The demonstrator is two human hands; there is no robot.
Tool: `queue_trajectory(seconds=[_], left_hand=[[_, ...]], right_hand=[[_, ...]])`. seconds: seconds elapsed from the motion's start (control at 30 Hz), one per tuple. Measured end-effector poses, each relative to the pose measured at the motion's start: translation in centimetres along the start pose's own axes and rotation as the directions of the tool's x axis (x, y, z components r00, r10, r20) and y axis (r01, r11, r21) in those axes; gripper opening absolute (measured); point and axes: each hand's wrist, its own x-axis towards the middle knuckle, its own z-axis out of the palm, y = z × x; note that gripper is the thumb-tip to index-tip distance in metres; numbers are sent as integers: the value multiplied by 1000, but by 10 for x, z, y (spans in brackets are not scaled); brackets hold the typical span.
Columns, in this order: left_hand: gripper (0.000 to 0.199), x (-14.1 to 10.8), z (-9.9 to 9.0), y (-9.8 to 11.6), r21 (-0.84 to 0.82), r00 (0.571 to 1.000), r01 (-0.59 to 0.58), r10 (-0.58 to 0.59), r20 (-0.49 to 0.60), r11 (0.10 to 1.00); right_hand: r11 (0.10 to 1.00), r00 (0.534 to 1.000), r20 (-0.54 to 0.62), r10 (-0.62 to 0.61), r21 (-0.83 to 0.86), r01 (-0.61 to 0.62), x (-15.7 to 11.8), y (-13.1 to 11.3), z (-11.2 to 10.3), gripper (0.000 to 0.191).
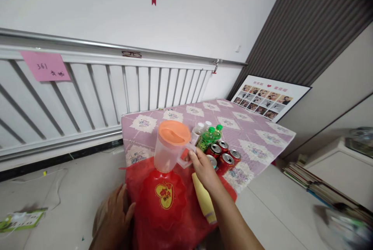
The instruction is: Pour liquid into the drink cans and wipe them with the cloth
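My right hand point(201, 166) grips the handle of a translucent pitcher point(166, 154) with an orange lid point(175, 132). The pitcher is upright, just behind a red scalloped plate point(151, 203) that bears a yellow heart design. My left hand point(116, 207) is at the left of the table's near corner, fingers apart and holding nothing. Under the plate lies a red sheet point(186, 234). A yellow tapered object point(204, 199) rests on that sheet beneath my right forearm.
Right of the pitcher stand several red cans point(225, 162) and green-capped bottles point(206, 138) on the patterned tablecloth point(256, 151). A white radiator point(101, 86) runs behind the table. A photo board point(262, 96) leans at the back right; a power strip point(23, 221) lies on the floor.
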Motion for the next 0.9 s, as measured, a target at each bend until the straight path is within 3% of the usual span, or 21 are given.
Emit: queue_trajectory(seconds=[0.2, 0.37, 0.47, 0.6, 0.73, 0.83, 0.9], left_hand=[[60, -1, -1, 0, -74, 999, 52, -53, -4, 996], [56, 0, -5, 8, -317, 985, 138, -164, -55, 938], [48, 8, -24, 23, -452, 989, 34, -94, -112, 891], [43, 34, -71, 57, -521, 969, -204, 96, -226, 829], [39, 65, -122, 98, -456, 882, -464, 443, -159, 759], [40, 87, -150, 129, -330, 783, -565, 617, 74, 756], [38, 98, -163, 147, -222, 691, -652, 688, 221, 725]], right_hand=[[998, 998, 22, 62, 0, -62, -65, 4, 3, 33], [996, 993, 76, 87, -11, -87, -94, 20, 14, 33], [997, 994, 82, 67, -47, -64, -103, 24, 18, 34], [997, 996, 65, 56, -49, -53, -109, 26, 20, 32], [997, 999, 43, 27, -68, -24, -110, 32, 20, 30], [997, 999, 45, -25, -70, 28, -109, 36, 21, 36], [996, 999, 24, -43, -75, 44, -109, 37, 21, 41]])
